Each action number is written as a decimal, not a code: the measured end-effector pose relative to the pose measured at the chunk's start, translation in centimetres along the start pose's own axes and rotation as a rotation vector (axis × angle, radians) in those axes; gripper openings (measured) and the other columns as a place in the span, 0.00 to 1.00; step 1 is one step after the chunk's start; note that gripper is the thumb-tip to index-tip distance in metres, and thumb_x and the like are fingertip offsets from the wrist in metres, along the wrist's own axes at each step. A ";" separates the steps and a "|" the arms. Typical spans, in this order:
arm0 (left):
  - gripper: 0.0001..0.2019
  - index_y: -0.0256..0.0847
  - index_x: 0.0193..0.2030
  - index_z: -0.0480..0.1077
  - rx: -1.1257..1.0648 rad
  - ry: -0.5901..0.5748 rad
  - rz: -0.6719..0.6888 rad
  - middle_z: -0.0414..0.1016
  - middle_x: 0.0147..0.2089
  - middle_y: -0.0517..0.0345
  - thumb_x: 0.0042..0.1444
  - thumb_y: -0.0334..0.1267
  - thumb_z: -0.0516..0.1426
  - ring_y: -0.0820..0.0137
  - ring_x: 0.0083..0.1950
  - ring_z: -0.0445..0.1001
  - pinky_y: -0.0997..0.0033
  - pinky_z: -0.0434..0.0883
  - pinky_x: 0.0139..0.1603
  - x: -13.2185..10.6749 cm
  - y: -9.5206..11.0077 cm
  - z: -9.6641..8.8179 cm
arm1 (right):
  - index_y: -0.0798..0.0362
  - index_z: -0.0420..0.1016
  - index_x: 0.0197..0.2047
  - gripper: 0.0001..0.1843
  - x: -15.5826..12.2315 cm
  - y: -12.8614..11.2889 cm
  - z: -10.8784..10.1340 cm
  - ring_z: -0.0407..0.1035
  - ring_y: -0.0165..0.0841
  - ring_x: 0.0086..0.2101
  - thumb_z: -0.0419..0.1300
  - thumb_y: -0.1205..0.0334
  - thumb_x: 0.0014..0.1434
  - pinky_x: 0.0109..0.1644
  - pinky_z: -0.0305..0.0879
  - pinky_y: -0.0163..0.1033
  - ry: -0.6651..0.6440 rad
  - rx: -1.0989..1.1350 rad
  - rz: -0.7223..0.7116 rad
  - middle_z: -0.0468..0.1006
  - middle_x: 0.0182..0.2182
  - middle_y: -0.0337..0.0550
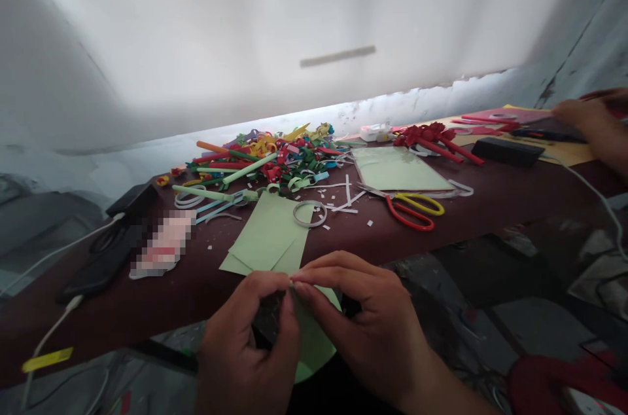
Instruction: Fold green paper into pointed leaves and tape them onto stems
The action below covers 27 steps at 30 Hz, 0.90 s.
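Note:
My left hand (252, 343) and my right hand (366, 320) meet fingertip to fingertip just in front of the table edge. Both are closed in a pinch at the top edge of a light green sheet of paper (316, 343), which hangs down between them. The fingers cover the exact spot they grip. Right beyond them, more light green paper sheets (267, 232) lie on the table, partly overlapping. A roll of narrow tape (310, 204) rests on the corner of those sheets. Farther right lie scissors (409, 209) with one red and one yellow handle, blades apart.
A heap of colourful paper pieces (275, 156) fills the table's back. Behind the scissors lies a packet of pale green paper (400, 167); red paper flowers (432, 137) sit beyond. Black adapters (507, 150) trail cords. Another person's hand (589, 117) is at far right.

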State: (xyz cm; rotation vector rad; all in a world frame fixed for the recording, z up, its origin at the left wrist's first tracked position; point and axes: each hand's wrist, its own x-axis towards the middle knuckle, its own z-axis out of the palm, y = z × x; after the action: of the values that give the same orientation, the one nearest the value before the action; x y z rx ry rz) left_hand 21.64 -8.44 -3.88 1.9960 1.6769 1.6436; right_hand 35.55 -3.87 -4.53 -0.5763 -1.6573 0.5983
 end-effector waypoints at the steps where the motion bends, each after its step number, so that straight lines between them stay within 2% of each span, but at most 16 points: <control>1: 0.05 0.51 0.38 0.75 0.005 0.000 -0.002 0.76 0.32 0.72 0.61 0.37 0.58 0.79 0.30 0.73 0.80 0.69 0.33 0.0 0.0 0.0 | 0.50 0.86 0.39 0.08 0.0 0.0 0.0 0.79 0.28 0.34 0.66 0.71 0.61 0.40 0.75 0.28 -0.006 0.016 0.006 0.84 0.34 0.40; 5: 0.05 0.49 0.38 0.75 0.003 -0.006 -0.004 0.76 0.31 0.71 0.62 0.36 0.57 0.78 0.29 0.73 0.79 0.69 0.32 0.0 0.2 -0.1 | 0.50 0.86 0.40 0.08 0.0 0.2 0.0 0.79 0.28 0.33 0.65 0.70 0.62 0.38 0.75 0.29 -0.027 0.079 0.044 0.84 0.33 0.41; 9: 0.04 0.48 0.37 0.74 0.060 -0.018 0.012 0.77 0.32 0.69 0.62 0.37 0.57 0.76 0.30 0.75 0.77 0.71 0.32 0.1 0.1 -0.2 | 0.51 0.85 0.39 0.07 0.0 0.3 0.2 0.79 0.29 0.33 0.66 0.71 0.61 0.38 0.75 0.30 0.002 0.030 0.002 0.84 0.33 0.41; 14: 0.05 0.46 0.39 0.72 0.196 -0.097 0.144 0.79 0.34 0.66 0.63 0.34 0.55 0.75 0.30 0.77 0.77 0.72 0.31 0.5 -0.7 -0.4 | 0.53 0.82 0.39 0.07 -0.3 0.6 0.4 0.79 0.31 0.33 0.63 0.70 0.64 0.40 0.77 0.34 0.002 -0.174 -0.113 0.85 0.34 0.41; 18: 0.06 0.45 0.42 0.72 0.268 -0.113 0.248 0.80 0.36 0.62 0.65 0.33 0.54 0.73 0.35 0.79 0.76 0.73 0.36 0.7 -1.0 -0.2 | 0.56 0.81 0.41 0.10 -0.4 0.7 0.2 0.79 0.36 0.35 0.57 0.70 0.69 0.42 0.78 0.40 -0.089 -0.392 -0.237 0.85 0.37 0.46; 21: 0.07 0.44 0.42 0.72 0.292 -0.122 0.282 0.79 0.36 0.62 0.66 0.33 0.53 0.73 0.36 0.79 0.76 0.74 0.38 0.8 -0.7 -0.2 | 0.58 0.80 0.41 0.12 -0.3 0.5 -0.1 0.79 0.38 0.36 0.55 0.71 0.70 0.42 0.78 0.41 -0.136 -0.473 -0.296 0.85 0.37 0.49; 24: 0.06 0.45 0.41 0.72 0.291 -0.112 0.283 0.79 0.35 0.63 0.66 0.34 0.53 0.73 0.35 0.79 0.76 0.73 0.37 1.0 -0.3 -0.2 | 0.58 0.80 0.40 0.11 0.0 0.2 -0.2 0.79 0.37 0.35 0.55 0.71 0.69 0.42 0.77 0.40 -0.109 -0.458 -0.287 0.84 0.36 0.48; 27: 0.05 0.45 0.41 0.71 0.275 -0.136 0.260 0.79 0.35 0.63 0.66 0.33 0.54 0.73 0.34 0.78 0.77 0.73 0.34 1.2 -0.1 -0.4 | 0.56 0.80 0.40 0.09 0.2 0.1 -0.3 0.80 0.35 0.35 0.58 0.71 0.67 0.42 0.77 0.38 -0.066 -0.387 -0.215 0.85 0.36 0.45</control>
State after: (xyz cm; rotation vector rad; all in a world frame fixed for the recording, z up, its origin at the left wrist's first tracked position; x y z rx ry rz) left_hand 21.12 -7.76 -2.98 2.4851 1.7363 1.3636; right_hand 35.79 -3.64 -4.48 -0.6488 -1.8829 0.1393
